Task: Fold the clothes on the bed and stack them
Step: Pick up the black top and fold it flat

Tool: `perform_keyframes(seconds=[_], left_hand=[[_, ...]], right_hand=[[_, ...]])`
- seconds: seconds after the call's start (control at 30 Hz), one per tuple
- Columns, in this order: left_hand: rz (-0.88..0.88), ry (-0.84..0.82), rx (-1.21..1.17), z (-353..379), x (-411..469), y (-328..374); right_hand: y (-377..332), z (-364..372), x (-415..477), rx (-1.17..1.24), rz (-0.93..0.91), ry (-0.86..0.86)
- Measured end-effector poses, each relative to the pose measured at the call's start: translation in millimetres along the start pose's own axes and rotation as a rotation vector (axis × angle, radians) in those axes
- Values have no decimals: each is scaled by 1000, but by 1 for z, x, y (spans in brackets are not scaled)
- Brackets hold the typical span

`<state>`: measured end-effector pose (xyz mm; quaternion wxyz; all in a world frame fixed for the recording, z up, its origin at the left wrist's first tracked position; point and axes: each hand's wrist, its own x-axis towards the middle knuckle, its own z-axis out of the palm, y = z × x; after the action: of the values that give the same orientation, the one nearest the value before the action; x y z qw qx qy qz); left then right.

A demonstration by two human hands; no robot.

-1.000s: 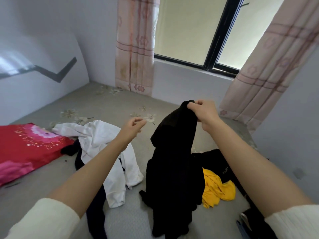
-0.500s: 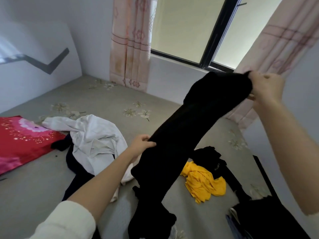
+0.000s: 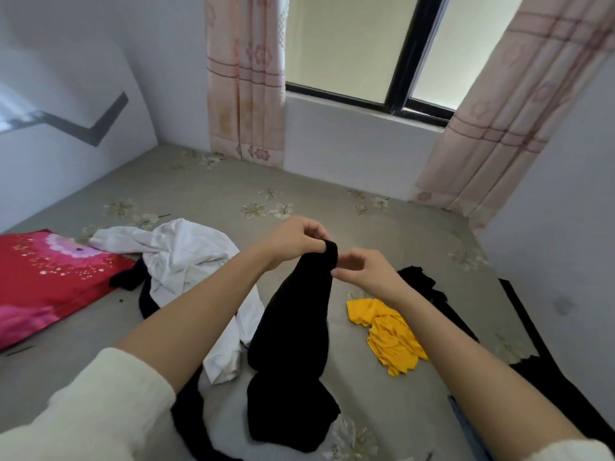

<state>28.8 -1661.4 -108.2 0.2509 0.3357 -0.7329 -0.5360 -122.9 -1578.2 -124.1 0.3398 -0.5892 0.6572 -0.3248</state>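
Observation:
A long black garment [image 3: 293, 331] hangs from my hands down onto the grey flowered bed [image 3: 206, 191]. My left hand [image 3: 294, 239] grips its top end. Right beside it, my right hand [image 3: 364, 272] pinches the garment's upper edge with thumb and curled fingers. A crumpled white garment [image 3: 186, 254] lies to the left over a dark garment [image 3: 148, 302]. To the right, a yellow garment [image 3: 391, 334] lies beside another black piece [image 3: 421, 282].
A red and pink cloth [image 3: 43, 277] lies flat at the bed's left edge. Dark items [image 3: 565, 390] sit at the bed's right edge by the wall. Curtains [image 3: 244, 78] and a window stand behind the bed; its far half is bare.
My right hand has come down from high on the right to the middle. My left hand has moved from the garment's middle up to its top end, so the garment hangs down again.

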Motion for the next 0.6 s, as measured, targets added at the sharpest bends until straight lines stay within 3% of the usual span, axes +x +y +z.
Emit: perform_keyframes(seconds=[0.1,0.33,0.4,0.6], left_hand=[[-32,28,-21,-6,-6,-7],[-77,41,-52,-9,-8,-13],[-73,44,-48,-7,-9,-18],[-122,-21,-67,12,-17,-45]], right_hand=[[-6,12,-1,156,-21,95],[-9,24,7,87,-5,163],[-17,17,11,166,22,252],[-69,-36,31,107,-113,455]])
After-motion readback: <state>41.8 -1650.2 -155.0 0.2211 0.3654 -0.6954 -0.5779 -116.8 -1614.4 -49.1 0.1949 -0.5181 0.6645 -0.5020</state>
